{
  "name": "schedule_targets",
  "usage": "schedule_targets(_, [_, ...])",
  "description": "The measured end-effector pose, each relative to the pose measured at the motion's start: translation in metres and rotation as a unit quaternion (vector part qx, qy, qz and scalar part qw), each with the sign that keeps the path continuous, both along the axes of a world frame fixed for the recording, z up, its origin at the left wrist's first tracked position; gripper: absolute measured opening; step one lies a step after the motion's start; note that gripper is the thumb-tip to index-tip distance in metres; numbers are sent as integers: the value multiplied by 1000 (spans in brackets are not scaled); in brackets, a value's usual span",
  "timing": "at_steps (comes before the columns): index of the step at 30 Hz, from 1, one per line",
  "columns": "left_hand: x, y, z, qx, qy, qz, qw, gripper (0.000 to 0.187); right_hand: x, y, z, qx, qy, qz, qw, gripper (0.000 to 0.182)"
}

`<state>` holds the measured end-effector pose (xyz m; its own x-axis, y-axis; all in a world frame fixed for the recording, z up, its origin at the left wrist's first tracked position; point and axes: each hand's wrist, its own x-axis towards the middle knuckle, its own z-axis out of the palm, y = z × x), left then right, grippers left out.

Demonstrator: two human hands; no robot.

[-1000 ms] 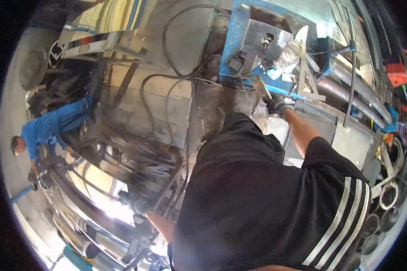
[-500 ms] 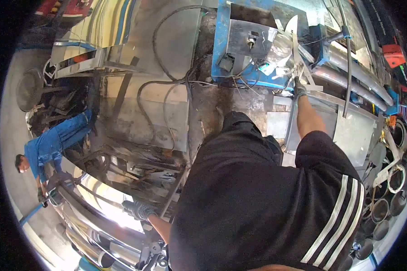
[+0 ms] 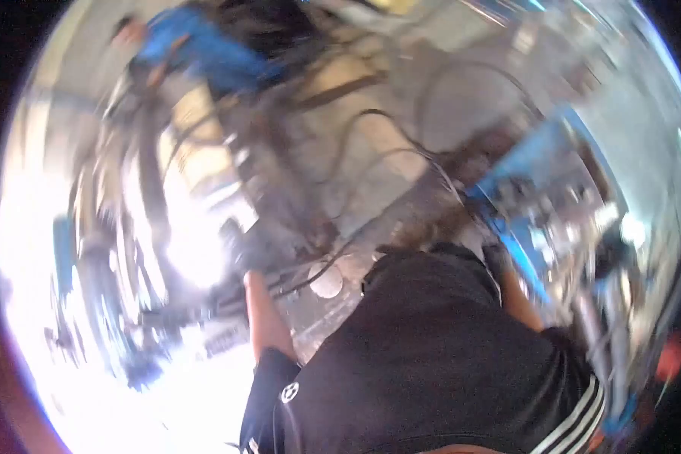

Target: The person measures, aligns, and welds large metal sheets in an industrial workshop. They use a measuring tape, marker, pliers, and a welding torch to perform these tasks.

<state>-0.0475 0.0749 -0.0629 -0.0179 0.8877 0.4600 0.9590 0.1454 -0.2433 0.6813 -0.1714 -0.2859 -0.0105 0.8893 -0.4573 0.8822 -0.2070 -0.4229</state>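
Motion smears the whole view. My left hand [image 3: 240,246], in a dark grey glove, is stretched out at the edge of a bright, glaring sheet of shiny metal [image 3: 193,250]. On the other side, my gloved right hand [image 3: 496,259] is low beside my dark clothing, close to the near edge of a blue worktable [image 3: 526,261]. Blur hides the fingers of both hands. Cluttered metal parts [image 3: 575,204] lie on the blue worktable.
A person in blue work clothes [image 3: 204,49] bends over at the upper left. Dark cable [image 3: 371,113] loops across sheets and floor ahead of me. Long metal tubes [image 3: 594,325] stand at right, and a pale round disc [image 3: 325,280] lies by my legs.
My view has swung to the left; the blue worktable now appears lower right and the co-worker higher up. My right hand has drawn back from the metal pieces toward my body.
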Motion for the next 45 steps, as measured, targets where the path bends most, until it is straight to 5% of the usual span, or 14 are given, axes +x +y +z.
schedule_targets(3, [26, -2, 14, -162, 58, 139, 975, 73, -21, 35, -13, 21, 28, 15, 999, 37])
schedule_targets(5, [58, -6, 38, -35, -238, 78, 968, 60, -36, 70, -24, 85, 28, 88, 992, 37])
schedule_targets(9, [75, -39, 68, 30, -21, -33, 999, 55, -55, 102, -27, 273, 33, 200, 940, 41])
schedule_targets(10, [85, -49, 77, 61, -144, 41, 987, 54, -47, 104, 6, 251, -90, 444, 855, 35])
schedule_targets(11, [78, -58, 92, 57, -150, 53, 986, 54, -63, 117, 20, 244, -91, 456, 851, 35])
schedule_targets(13, [38, -78, 125, 199, -199, -49, 958, 50, -96, 157, 35, 153, 48, 252, 954, 37])
schedule_targets(17, [-14, -139, 237, 356, -421, -141, 822, 45, -174, 240, 80, 1, -33, 267, 963, 37])
schedule_targets(18, [-69, -155, 248, 338, -79, 120, 930, 43, -193, 244, 105, -2, 2, 199, 980, 37])
schedule_targets(22, [-119, -182, 343, 458, 87, 73, 882, 28, -228, 267, 110, 176, 69, 338, 922, 36])
schedule_targets(24, [-171, -198, 356, 432, 81, 122, 890, 27, -265, 273, 144, 78, 227, 195, 951, 41])
schedule_targets(33, [-333, -227, 343, 129, 245, 187, 943, 50, -327, 276, 176, 132, 192, 232, 944, 36])
schedule_targets(37, [-315, -209, 347, 276, 170, 170, 931, 38, -318, 292, 94, 215, 90, 371, 899, 33])
schedule_targets(40, [-312, -198, 356, 331, 229, 270, 875, 30, -313, 287, 52, 58, 258, 199, 944, 33])
schedule_targets(45, [-274, -165, 383, 442, -84, 54, 891, 32, -308, 257, 61, 133, 26, 310, 941, 41])
